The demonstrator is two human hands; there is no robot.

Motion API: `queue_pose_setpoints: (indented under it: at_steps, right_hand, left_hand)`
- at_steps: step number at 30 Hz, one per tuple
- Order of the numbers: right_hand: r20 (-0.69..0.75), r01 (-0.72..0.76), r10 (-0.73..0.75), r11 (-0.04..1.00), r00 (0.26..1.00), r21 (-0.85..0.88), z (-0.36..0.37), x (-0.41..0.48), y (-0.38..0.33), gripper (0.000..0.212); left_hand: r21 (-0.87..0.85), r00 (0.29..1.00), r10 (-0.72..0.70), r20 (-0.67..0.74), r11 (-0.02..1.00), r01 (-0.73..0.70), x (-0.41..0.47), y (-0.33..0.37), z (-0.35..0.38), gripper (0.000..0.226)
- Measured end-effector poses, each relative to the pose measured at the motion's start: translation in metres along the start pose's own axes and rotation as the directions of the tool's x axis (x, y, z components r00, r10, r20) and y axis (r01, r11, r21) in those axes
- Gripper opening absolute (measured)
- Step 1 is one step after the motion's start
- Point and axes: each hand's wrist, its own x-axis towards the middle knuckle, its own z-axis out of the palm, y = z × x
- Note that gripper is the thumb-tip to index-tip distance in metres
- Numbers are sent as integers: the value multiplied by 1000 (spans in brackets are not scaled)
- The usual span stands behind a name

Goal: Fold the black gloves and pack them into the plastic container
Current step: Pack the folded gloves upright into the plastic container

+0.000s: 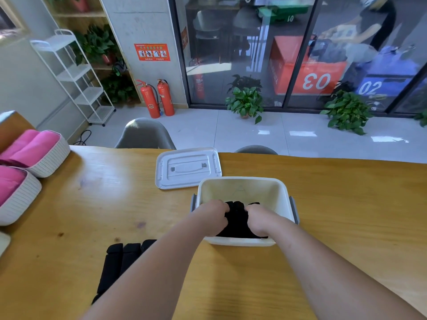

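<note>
Your left hand and right hand are both down inside the container, fingers curled into the two sides of a black glove: the left hand grips its left edge, the right hand its right edge. The glove sits bunched between them against the container's near wall, its fingertips pointing away from you; how neatly it is folded cannot be told, since your hands cover much of it. The container is white, open-topped, with grey latches on its left and right sides, and it stands on the tabletop straight ahead of you. Its lid lies flat on the tabletop, handle side up, just beyond the container's far left corner and overhanging the far edge of the tabletop a little. A second glove lies flat on the tabletop to the near left, partly under your left forearm, well apart from the container. At the far left edge two white baskets hold pink cloth. Beyond the tabletop stand two grey chairs, two red extinguishers, a white rack and potted plants before a glass wall.
</note>
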Motion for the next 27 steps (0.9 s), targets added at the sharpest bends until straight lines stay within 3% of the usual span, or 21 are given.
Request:
queue_pose_setpoints:
  at_steps: [2,5,9,12,15,19,24,27]
  right_hand:
    - [-39,34,-34,999,999,-8,-3,-6,-16,55]
    - [-115,123,-125,992,985,-27,-6,-20,-51,47]
    - [-271,317,-309,948,912,-15,11,-39,-102,46]
    - [-370,455,-436,890,820,-41,34,-56,-139,49]
    - [-380,535,-548,831,745,-151,59,-67,-170,45]
    - [-209,540,-553,833,807,-120,98,-73,-197,39]
    - [93,422,-412,892,906,-161,166,-64,-207,24]
    - [165,342,-313,921,935,-189,201,-61,-203,36]
  left_hand:
    - [-79,984,16,-179,996,-30,-17,-8,-9,40]
    - [-232,892,-33,-450,969,-81,-50,-32,-17,40]
    - [-333,787,-191,-587,943,-19,-93,-84,-4,33]
    - [-370,782,-299,-547,924,95,-125,-122,17,32]
    - [-394,789,-380,-483,899,192,-156,-153,41,32]
    - [-429,795,-462,-394,857,285,-190,-178,79,32]
    - [-393,845,-475,-248,846,360,-222,-190,140,37]
    - [-344,859,-485,-165,844,411,-231,-189,166,34]
